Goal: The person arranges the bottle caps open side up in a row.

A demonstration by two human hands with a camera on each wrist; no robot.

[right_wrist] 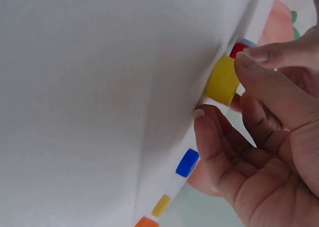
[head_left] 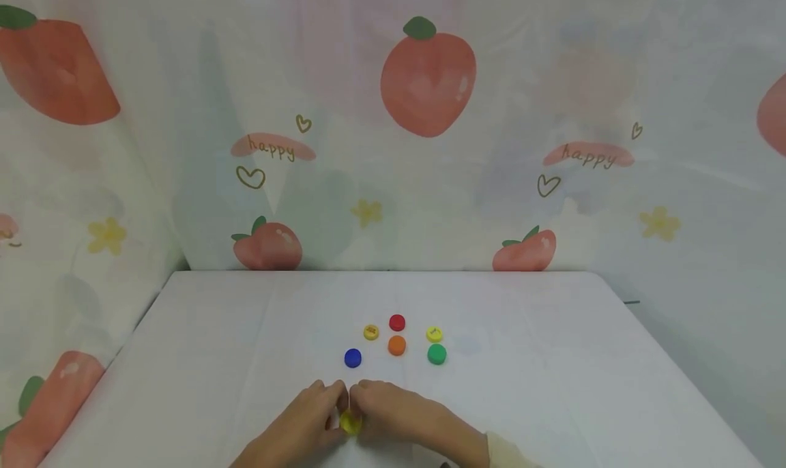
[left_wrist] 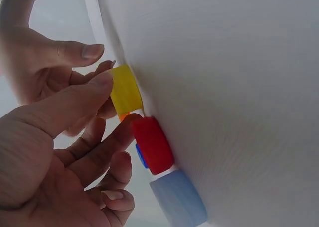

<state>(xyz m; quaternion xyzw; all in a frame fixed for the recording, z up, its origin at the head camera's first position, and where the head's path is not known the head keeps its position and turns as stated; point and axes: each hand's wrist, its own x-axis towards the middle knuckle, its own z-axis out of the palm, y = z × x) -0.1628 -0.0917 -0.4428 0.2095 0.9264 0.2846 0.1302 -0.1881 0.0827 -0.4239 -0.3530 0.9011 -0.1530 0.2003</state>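
Note:
Both hands meet low in the middle of the head view around a yellow round cap [head_left: 351,423]. My left hand [left_wrist: 60,132] pinches this yellow cap [left_wrist: 125,90], thumb on one side and index fingertip at its lower edge. From the other side my right hand [right_wrist: 264,152] curls thumb and index finger around the cap [right_wrist: 223,81], the thumb tip overlapping it. Close by the left fingers stand a red cap [left_wrist: 153,146] and a pale blue one [left_wrist: 179,199], both seen side-on; the hands hide that area from the head view.
Beyond the hands on the white-covered table [head_left: 215,359] lie a blue cap [head_left: 353,358], a mustard cap [head_left: 371,332], a red cap [head_left: 397,323], an orange cap [head_left: 397,345], another yellow cap [head_left: 434,334] and a green cap [head_left: 437,354]. A fruit-print curtain [head_left: 344,181] hangs behind.

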